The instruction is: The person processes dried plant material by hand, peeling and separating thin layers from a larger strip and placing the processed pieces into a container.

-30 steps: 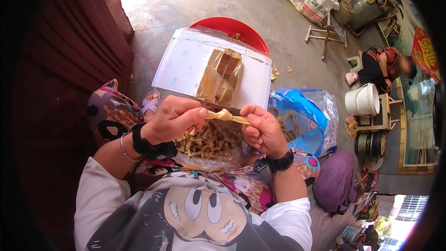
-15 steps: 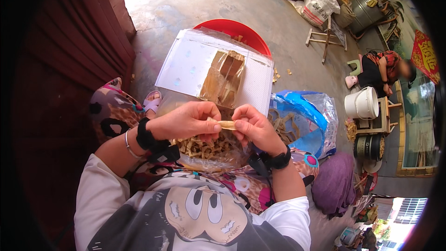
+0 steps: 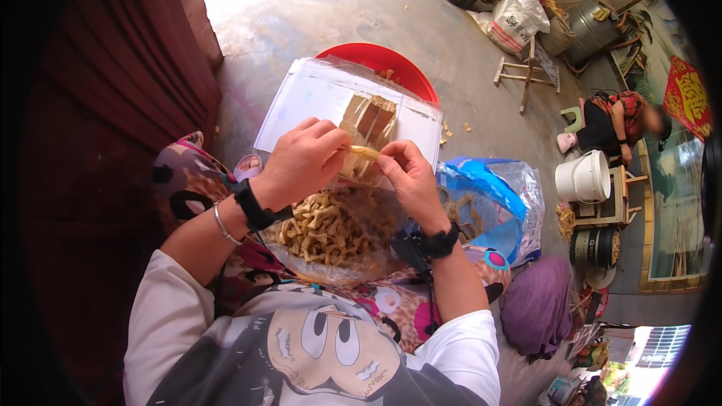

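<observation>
A pale yellow strip [image 3: 364, 153] stretches between my two hands. My left hand [image 3: 308, 162] has closed fingers around its left end, and the fingers and thumb of my right hand [image 3: 410, 178] pinch its right end. Just beyond the strip is a brown wooden block [image 3: 370, 117] wrapped in clear plastic; it lies on a white board [image 3: 289, 109], partly hidden by my left hand. Below my hands, a heap of short tan twisted pieces [image 3: 320, 231] fills clear plastic on my lap.
Behind the board stands a red basin [image 3: 410, 68]. At my right is a blue and clear plastic bag [image 3: 500, 203] with tan strips inside. Farther right are a purple cloth-covered thing [image 3: 538, 304], a white bucket [image 3: 583, 177] and a seated person [image 3: 617, 116]. A dark red curtain [image 3: 143, 45] hangs at left.
Both hands have moved away from me, up toward the wooden block, with the strip between them. More of the tan heap now shows below them.
</observation>
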Tool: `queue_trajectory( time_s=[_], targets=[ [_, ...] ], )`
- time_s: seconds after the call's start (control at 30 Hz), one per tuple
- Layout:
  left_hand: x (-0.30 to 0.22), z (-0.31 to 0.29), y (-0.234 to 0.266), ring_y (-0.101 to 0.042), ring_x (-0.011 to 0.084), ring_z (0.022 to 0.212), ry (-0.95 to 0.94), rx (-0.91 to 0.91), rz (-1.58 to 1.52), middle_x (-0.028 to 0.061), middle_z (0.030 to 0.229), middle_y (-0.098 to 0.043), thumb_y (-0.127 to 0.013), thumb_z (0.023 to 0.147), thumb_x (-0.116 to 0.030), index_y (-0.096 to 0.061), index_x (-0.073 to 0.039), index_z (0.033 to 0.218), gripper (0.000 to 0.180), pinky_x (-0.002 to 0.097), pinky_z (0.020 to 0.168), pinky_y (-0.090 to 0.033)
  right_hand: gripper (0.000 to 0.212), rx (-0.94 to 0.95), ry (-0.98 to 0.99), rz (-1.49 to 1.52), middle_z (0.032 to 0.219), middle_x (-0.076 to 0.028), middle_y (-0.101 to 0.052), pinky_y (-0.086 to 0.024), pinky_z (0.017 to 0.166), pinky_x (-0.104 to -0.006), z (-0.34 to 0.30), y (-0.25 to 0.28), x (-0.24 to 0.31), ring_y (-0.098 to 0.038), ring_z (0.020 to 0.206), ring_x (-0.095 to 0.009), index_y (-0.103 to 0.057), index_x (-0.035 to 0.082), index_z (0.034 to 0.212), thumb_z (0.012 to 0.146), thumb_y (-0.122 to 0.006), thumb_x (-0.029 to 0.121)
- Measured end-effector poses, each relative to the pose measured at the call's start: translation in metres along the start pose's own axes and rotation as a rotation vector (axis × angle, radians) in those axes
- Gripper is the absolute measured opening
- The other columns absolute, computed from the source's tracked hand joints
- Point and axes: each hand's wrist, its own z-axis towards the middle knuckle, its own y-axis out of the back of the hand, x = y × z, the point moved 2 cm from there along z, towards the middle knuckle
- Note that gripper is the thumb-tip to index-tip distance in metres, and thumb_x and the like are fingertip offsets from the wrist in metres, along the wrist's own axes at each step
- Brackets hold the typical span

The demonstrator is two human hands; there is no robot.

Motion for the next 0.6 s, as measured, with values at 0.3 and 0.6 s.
queue_trajectory(
  time_s=[0.3,0.6],
  targets=[
    [0.015,-0.009,0.008,-0.058,0.0275,0.072,0.165,0.094,0.328,0.0061,0.078,-0.059,-0.061,0.077,-0.008,-0.058,-0.005,0.080,0.005,0.0344,0.063,-0.048,0.010,-0.076,0.125,-0.763,0.074,0.000,-0.056,-0.045,0.069,-0.0241,-0.003,0.022,0.011,-0.055,0.076,-0.009,-0.053,0.002,0.086,0.091,-0.056,0.011],
    [0.008,-0.021,-0.006,-0.056,0.0065,0.079,0.522,0.237,-1.312,0.0018,0.092,-0.059,-0.056,0.091,-0.004,-0.056,-0.002,0.101,0.010,0.0207,0.070,-0.048,0.022,0.150,-0.424,0.353,0.074,-0.002,-0.060,-0.033,0.047,-0.0156,-0.030,-0.006,-0.002,-0.039,0.049,-0.003,-0.056,0.003,0.099,0.093,-0.055,0.024]
  ],
)
